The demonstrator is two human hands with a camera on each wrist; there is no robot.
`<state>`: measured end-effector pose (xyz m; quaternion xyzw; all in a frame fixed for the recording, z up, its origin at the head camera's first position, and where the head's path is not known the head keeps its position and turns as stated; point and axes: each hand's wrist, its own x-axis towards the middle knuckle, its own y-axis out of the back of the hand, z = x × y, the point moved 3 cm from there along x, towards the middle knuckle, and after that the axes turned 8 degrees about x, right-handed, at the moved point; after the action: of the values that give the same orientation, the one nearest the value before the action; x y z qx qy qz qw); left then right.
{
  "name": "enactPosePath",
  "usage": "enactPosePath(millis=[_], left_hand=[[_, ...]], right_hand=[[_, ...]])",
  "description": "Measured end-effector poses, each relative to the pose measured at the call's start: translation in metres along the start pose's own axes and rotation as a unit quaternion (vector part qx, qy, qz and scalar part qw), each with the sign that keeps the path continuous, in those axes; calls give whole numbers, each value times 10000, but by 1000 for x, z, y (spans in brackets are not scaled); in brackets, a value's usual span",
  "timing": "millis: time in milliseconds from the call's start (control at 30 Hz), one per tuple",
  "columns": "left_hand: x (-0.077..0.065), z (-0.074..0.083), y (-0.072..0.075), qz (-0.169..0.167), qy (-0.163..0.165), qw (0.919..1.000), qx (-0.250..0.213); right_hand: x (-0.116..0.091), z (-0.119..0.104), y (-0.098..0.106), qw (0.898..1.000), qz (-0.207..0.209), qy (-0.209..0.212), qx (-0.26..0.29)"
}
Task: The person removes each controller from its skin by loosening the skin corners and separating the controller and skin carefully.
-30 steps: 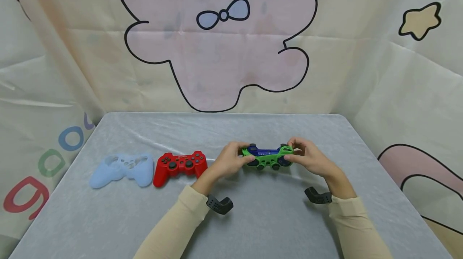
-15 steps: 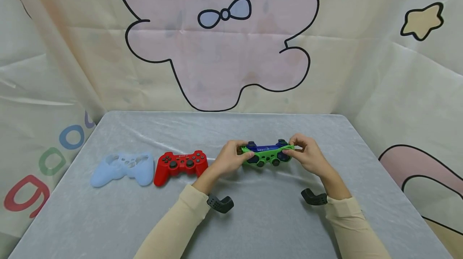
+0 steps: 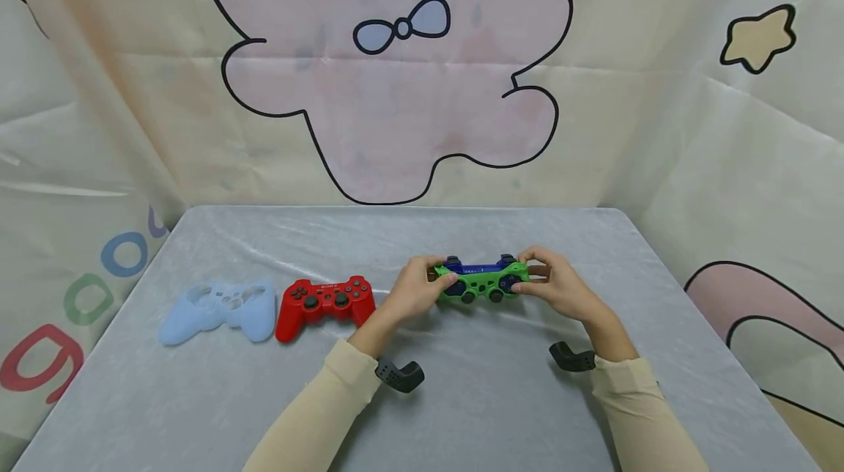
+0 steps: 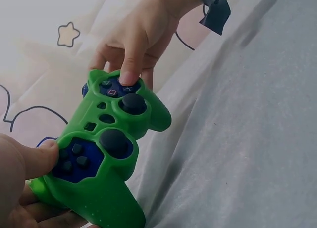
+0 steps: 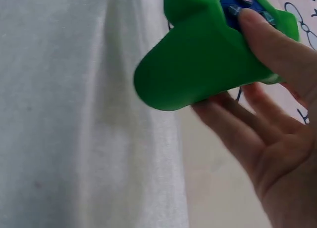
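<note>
left grip [image 3: 412, 292] pinches green controller [image 3: 482, 279]; red controller [image 3: 325, 303] nearby

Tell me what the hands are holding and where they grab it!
A blue controller in a green cover. The left hand grips the end with the direction buttons; the right hand pinches the opposite end.

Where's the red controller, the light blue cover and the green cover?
Red controller [image 3: 326, 297]: head view, middle front.
Light blue cover [image 3: 217, 316]: head view, lower middle.
Green cover [image 4: 123, 123]: left wrist view, between the thumbsticks.
</note>
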<state>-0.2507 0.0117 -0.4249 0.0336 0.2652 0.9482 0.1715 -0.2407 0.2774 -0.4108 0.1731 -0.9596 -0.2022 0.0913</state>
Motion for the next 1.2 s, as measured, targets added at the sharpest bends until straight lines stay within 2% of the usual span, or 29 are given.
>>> enactPosePath(millis=[167,333,600,700,800,1000,1200], left_hand=[[2,-2,1,5,65,9999,-131],[4,-5,2,17,188,9994,-296],[6,-11,4,165,306,9981,-510],[6,-10,4,146,210,9982,-546],[5,-9,3,157,78,9986,-507],[4,-9,2,212,-61,9979,-601],[1,-9,4,-53,-64,9928,-1194]], right_hand=[[2,3,0,9993,359,66,76],[2,2,-1,9989,415,153,149],[5,4,-16,9988,-48,65,-487],[7,8,-19,9962,224,77,-839],[8,12,-19,9940,495,94,-973],[9,16,-16,9957,600,94,-705],[8,14,-12,9993,313,52,212]])
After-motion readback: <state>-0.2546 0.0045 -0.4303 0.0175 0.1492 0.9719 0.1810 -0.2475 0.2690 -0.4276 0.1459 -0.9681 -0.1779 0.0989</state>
